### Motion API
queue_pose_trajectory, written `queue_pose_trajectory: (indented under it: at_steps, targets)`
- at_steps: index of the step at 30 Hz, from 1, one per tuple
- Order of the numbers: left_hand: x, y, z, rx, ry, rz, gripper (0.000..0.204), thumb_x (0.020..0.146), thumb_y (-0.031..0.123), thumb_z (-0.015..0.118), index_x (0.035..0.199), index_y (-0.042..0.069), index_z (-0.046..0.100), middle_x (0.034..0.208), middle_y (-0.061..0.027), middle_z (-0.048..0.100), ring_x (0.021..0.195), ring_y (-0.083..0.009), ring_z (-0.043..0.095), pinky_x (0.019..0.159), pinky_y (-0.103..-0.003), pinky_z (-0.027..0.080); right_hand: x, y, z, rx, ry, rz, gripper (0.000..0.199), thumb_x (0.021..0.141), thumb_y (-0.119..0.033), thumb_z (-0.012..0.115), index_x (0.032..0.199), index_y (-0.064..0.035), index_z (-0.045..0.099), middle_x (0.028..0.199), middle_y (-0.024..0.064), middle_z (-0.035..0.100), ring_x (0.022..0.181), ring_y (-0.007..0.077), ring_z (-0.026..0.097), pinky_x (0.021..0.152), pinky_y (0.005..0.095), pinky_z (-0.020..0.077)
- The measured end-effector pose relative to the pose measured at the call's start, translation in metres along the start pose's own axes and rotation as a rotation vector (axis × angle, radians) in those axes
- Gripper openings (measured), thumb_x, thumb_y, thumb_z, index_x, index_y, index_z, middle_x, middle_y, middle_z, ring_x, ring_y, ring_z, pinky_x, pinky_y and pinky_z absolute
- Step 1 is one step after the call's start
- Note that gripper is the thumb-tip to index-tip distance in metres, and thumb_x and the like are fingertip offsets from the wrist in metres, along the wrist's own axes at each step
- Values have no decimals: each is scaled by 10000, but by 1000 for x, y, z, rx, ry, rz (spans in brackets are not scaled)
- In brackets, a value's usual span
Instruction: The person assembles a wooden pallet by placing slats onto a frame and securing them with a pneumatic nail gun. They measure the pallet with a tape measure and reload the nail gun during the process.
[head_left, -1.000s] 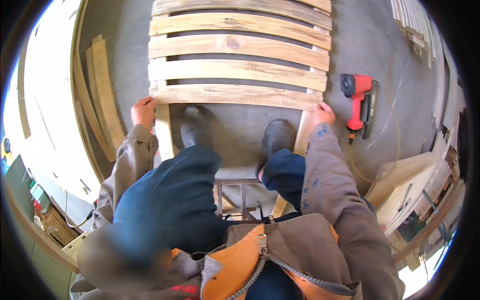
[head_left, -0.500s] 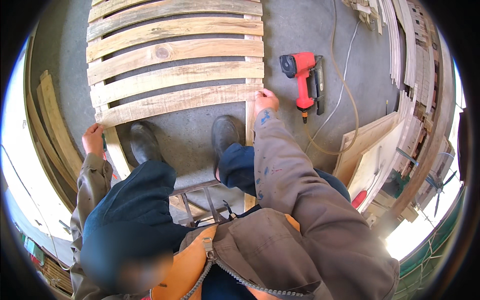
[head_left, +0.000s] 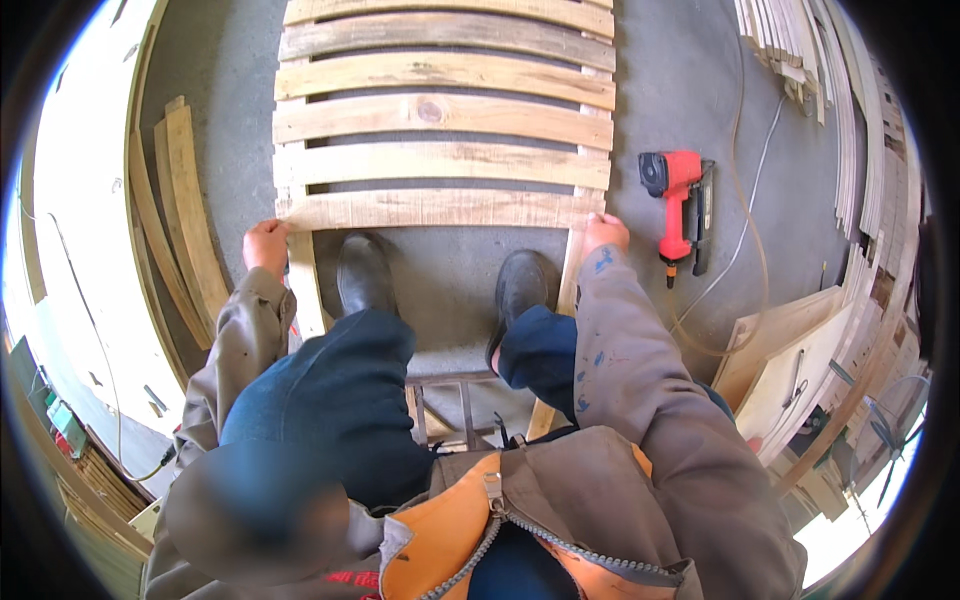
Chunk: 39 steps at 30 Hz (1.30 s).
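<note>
A pale wooden slat (head_left: pixel 445 209) lies across two long wooden rails, the left rail (head_left: pixel 308 285) and the right rail (head_left: pixel 569 275). My left hand (head_left: pixel 266 247) is closed on the slat's left end, its fingers partly hidden. At the opposite end, my right hand (head_left: pixel 606 233) pinches the slat's corner above the right rail. Several similar slats (head_left: pixel 445 118) run parallel beyond it, with narrow gaps between. To the right of the frame, a red and black nail gun (head_left: pixel 681 205) lies on the floor, touched by neither hand.
A hose (head_left: pixel 765 260) curves over the grey concrete floor (head_left: pixel 225 130) near the nail gun. Loose boards (head_left: pixel 190 200) lie at the left. Stacked strips (head_left: pixel 795 60) and plywood pieces (head_left: pixel 790 360) are on the right. My boots (head_left: pixel 367 272) stand between the rails.
The view has turned and shifted, so the frame and nail gun appear farther right and the near slat looks more level. Both hands stay at the slat's ends.
</note>
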<state>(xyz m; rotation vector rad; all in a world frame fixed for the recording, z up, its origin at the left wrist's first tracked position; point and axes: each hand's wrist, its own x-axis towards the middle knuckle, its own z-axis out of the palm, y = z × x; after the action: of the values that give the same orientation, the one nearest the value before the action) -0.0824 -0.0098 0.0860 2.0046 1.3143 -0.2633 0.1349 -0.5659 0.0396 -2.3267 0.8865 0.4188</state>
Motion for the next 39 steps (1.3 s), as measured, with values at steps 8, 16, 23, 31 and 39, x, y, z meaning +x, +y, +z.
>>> queue_pose_trajectory:
  at_steps: [8, 16, 23, 31, 39]
  targets:
    - [0, -4, -8, 28, 159, -132, 556, 808, 323, 777, 1223, -25, 652, 1111, -157, 704, 1020, -264, 667, 905, -365, 506, 9, -4, -2, -215, 195, -34, 636, 860, -370, 689, 1308, 55, 537, 1336, 231, 583, 1199, 318, 593, 1007, 391, 469]
    - [-27, 78, -38, -992, -80, -130, 417, 932, 376, 646, 1075, -15, 654, 883, -102, 670, 734, -198, 645, 657, -338, 533, -166, -194, 11, 490, -461, -287, 409, 884, -157, 697, 1248, -6, 586, 882, 69, 667, 713, 118, 618, 613, 281, 533]
    - [-110, 149, -13, -1045, -903, -189, 669, 992, 576, 421, 1330, 8, 525, 1115, -196, 675, 983, -267, 683, 868, -399, 570, -287, -192, 60, 128, -971, -638, 502, 908, -351, 708, 1166, 68, 612, 906, 166, 703, 790, 169, 684, 707, 332, 557]
    - [-118, 112, 15, -415, -887, 367, 823, 935, 564, 605, 1475, -17, 384, 1271, -268, 589, 1118, -300, 619, 981, -377, 484, -280, -161, 54, 28, -1144, -99, 358, 891, -341, 722, 1052, -26, 668, 824, 80, 673, 651, 168, 617, 521, 331, 515]
    - [-115, 130, -6, -243, -803, 435, 977, 804, 528, 773, 1474, -43, 349, 1087, -219, 677, 1027, -230, 639, 880, -337, 516, -267, -176, 66, 197, -1272, 119, 196, 862, -144, 692, 999, -17, 635, 786, 78, 608, 597, 182, 568, 560, 334, 509]
